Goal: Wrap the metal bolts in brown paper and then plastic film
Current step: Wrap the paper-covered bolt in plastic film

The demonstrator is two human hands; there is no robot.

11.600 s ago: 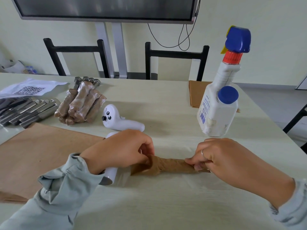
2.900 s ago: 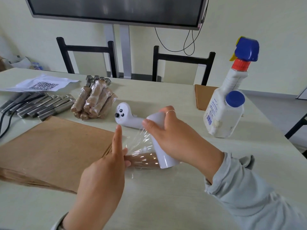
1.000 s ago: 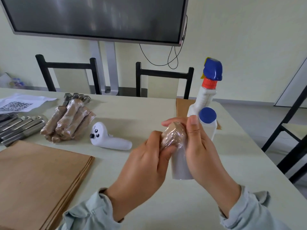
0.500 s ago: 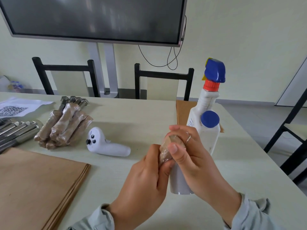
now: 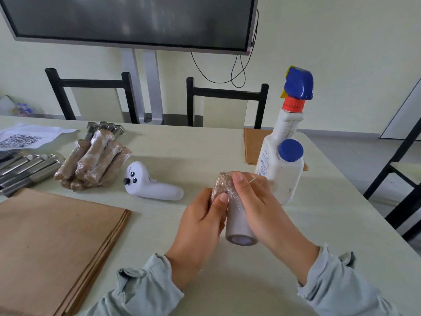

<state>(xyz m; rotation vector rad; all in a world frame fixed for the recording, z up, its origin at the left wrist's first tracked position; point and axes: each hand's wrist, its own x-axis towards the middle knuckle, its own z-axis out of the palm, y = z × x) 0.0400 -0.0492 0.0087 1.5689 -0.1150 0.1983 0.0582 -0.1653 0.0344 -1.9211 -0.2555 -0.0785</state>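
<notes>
Left hand [image 5: 200,224]: wrapped bolt [image 5: 222,184] is gripped upright, thumb pressed on the film.
Right hand [image 5: 255,201]: film roll [image 5: 238,224] is clasped against the bolt, fingertips curled over its top.
Risk: film could bunch or tear if pulled unevenly; roll may slip.
Beyond fingers: spray bottle [image 5: 282,165] just behind; finished bundles [image 5: 93,158] far left.

table [image 5: 205,142]: bare strip runs from the far edge down the middle to the near edge. left side taken by stack of brown paper [image 5: 57,242], loose bolts [image 5: 25,169] and pile of wrapped bolts [image 5: 93,158]. white controller [image 5: 152,185] lies just left of centre. spray bottle [image 5: 282,156] stands upright at right, brown sheet [image 5: 252,144] behind it. chairs [image 5: 225,99] line the far edge.
</notes>
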